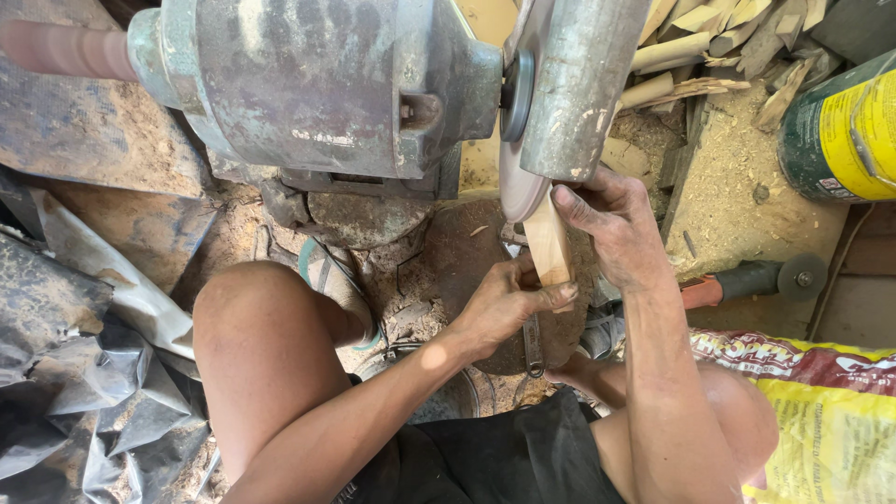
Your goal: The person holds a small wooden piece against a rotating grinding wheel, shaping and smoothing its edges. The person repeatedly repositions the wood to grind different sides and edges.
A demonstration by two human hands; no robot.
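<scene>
1. Pale, tapered wooden piece [548,245] stands nearly upright, its upper end pressed against the flat grey sanding disc [516,183] of a worn grey-green motor housing [317,84].
2. Left hand [509,303] has its fingers curled shut around the piece's lower end, thumb across the front.
3. Right hand [611,219] grips the upper part, its fingers closed behind the wood and its thumb up by the dull metal disc guard [579,84].
4. Judged from this, shaping the wood's end on the disc is the step in hand; a further pass would call for steady pressure, with fingertips kept off the disc.
5. Sawdust-covered floor [737,187] and wood offcuts [719,37] lie beyond.
</scene>
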